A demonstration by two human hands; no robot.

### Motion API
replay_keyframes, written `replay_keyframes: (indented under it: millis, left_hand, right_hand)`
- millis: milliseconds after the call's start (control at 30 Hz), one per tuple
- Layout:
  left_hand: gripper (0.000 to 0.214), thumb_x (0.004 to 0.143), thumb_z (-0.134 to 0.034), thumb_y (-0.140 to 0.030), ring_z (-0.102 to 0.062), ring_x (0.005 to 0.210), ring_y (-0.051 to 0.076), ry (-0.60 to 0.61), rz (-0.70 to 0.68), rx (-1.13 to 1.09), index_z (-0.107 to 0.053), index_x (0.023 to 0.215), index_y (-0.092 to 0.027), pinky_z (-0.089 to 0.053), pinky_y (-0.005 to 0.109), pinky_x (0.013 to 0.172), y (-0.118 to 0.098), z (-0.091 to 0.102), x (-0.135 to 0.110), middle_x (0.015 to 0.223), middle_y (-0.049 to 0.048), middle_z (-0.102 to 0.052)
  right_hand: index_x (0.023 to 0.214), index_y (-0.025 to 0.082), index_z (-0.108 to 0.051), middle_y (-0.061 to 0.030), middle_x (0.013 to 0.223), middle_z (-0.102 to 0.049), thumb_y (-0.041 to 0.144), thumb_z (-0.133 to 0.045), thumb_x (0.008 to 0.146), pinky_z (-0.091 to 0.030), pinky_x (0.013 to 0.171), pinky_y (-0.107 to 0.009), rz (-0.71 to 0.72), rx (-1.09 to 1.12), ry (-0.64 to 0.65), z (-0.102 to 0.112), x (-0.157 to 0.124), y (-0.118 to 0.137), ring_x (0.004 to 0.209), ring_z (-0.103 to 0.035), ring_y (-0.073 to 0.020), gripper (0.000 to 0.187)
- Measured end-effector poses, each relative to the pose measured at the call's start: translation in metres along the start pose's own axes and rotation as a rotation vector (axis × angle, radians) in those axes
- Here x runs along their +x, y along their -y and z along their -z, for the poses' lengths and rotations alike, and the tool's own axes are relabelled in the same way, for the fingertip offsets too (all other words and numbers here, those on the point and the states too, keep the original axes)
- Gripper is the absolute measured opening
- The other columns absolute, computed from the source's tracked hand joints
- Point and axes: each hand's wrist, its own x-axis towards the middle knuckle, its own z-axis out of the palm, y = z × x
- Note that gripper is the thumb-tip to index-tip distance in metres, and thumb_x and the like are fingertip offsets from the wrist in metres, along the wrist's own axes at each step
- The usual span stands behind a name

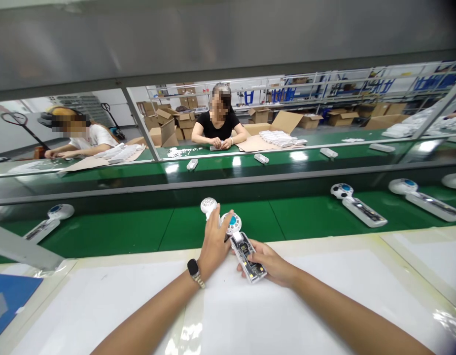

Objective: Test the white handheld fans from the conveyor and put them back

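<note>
A white handheld fan (pixel 249 257) with a round grille head and blue hub is in my right hand (pixel 270 262). Its handle is uncovered, showing a dark circuit board, and my right thumb lies on the board. My left hand (pixel 215 244), with a watch on the wrist, is closed beside this fan's head, its fingertips at the grille. Just beyond the left fingers is a second white fan head (pixel 208 205); its lower part is hidden by that hand. I cannot tell how firmly the left fingers grip either one.
On the green conveyor belt (pixel 139 229) lie more open-handled fans, one at left (pixel 46 224) and several at right (pixel 364 212). White handle shells (pixel 261 158) sit on the farther belt. Two co-workers sit across. A metal post (pixel 24 241) and blue board (pixel 13 301) are at left.
</note>
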Motion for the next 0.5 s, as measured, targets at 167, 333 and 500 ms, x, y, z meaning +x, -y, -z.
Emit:
replay_keyframes:
  millis: [167,333,500]
  left_hand:
    - [0.078,0.071,-0.061,-0.019,-0.023,0.13,0.041,-0.025,0.347,-0.063,-0.022,0.138,-0.017,-0.035,0.056,0.095,0.019,-0.005,-0.001,0.145,0.0223,-0.014]
    - [0.057,0.071,-0.058,-0.015,-0.037,0.125,0.034,-0.19,0.514,-0.39,-0.042,0.125,-0.021,-0.042,0.048,0.093,0.037,-0.008,0.002,0.141,0.0163,-0.027]
    - [0.027,0.082,-0.053,-0.029,-0.062,0.096,0.022,-0.274,0.854,-1.065,-0.05,0.105,-0.016,-0.049,0.043,0.088,0.038,-0.002,0.014,0.104,0.0122,-0.06]
  right_hand:
    - [0.1,0.016,-0.056,-0.0095,0.099,-0.064,0.032,-0.067,0.068,-0.051,0.066,-0.031,0.174,0.031,-0.31,0.016,0.01,0.008,0.076,-0.066,-0.0204,0.037]
    - [0.136,0.02,-0.028,-0.0103,0.12,-0.055,0.03,-0.078,0.059,-0.046,0.09,-0.039,0.375,-0.178,-0.522,0.058,0.017,0.03,0.1,-0.06,-0.0247,0.091]
    - [0.136,0.018,-0.031,-0.0146,0.131,-0.045,0.037,-0.076,0.058,-0.055,0.065,-0.037,0.35,-0.418,-0.813,0.08,0.019,0.033,0.067,-0.064,-0.0196,0.091]
